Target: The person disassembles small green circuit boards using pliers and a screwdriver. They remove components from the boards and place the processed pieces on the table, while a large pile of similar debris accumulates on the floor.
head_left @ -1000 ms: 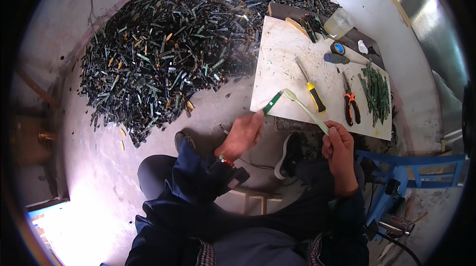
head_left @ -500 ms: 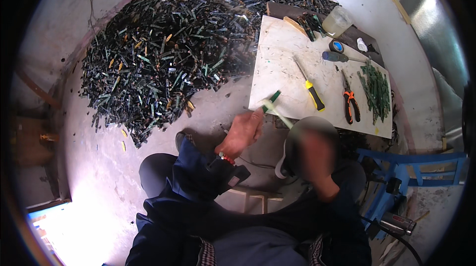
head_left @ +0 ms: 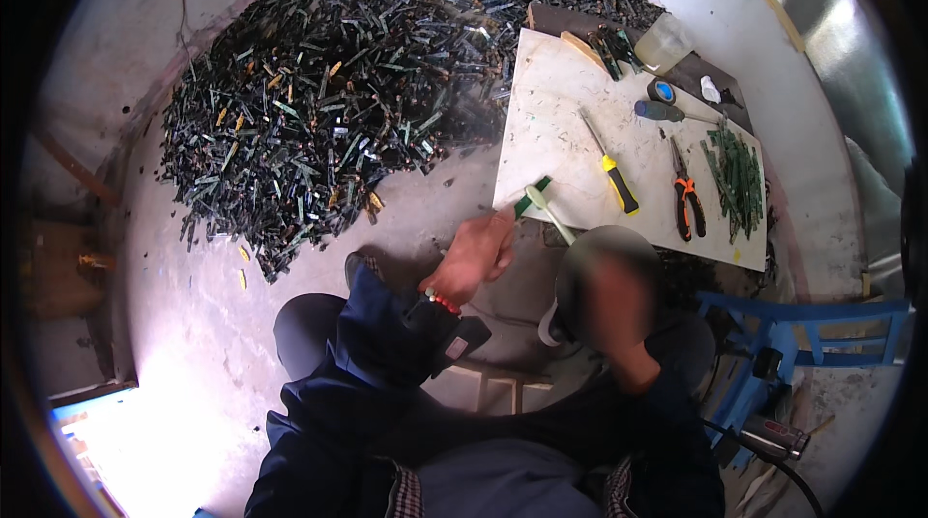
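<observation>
My left hand, a red bead bracelet at its wrist, is closed on one end of a narrow green strip. The strip's far end lies over the near left corner of a pale board. Largely blurred, my right hand grips a pale green toothbrush-shaped tool, whose head rests against the strip. On the board lie a yellow-and-black screwdriver, orange-handled pliers and a pile of green strips.
A large heap of dark strips covers the floor at the far left. Farther back on the board are a blue-handled screwdriver, a blue tape roll and a cloudy container. A blue chair stands at right.
The tool's head has shifted slightly along the strip, toward its far end, and is sharper now. My left hand and the strip have barely moved; the view has shifted a little.
</observation>
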A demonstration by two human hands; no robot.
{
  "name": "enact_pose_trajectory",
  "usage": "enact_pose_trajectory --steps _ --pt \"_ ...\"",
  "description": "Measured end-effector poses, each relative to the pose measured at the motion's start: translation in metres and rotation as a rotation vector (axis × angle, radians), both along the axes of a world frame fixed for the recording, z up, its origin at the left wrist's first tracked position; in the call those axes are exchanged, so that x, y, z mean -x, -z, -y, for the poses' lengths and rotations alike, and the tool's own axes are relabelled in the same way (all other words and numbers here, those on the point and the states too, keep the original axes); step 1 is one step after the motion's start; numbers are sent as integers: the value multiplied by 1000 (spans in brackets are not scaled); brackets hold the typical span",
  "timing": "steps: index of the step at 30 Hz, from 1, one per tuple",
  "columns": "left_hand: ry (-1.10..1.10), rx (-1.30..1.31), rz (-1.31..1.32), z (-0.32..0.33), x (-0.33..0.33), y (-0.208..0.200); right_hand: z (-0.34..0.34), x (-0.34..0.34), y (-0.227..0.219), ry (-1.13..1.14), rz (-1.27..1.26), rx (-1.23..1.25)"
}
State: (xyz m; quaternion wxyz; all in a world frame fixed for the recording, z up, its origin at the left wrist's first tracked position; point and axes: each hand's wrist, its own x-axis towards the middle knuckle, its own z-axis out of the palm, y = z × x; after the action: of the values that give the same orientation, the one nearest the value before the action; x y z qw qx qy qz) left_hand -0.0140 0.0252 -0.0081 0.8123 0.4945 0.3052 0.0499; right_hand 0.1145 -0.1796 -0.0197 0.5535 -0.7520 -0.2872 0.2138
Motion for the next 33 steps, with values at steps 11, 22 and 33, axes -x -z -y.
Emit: enact_pose_trajectory --steps 11,22,33 --pt "-23 -41 21 2 -1 3 -2 -2 -8 -9 28 37" --pt "-45 7 11 2 -3 -1 3 2 -4 -71 277 130" --pt "-70 22 -28 3 -3 1 -2 5 -5 -52 132 81"
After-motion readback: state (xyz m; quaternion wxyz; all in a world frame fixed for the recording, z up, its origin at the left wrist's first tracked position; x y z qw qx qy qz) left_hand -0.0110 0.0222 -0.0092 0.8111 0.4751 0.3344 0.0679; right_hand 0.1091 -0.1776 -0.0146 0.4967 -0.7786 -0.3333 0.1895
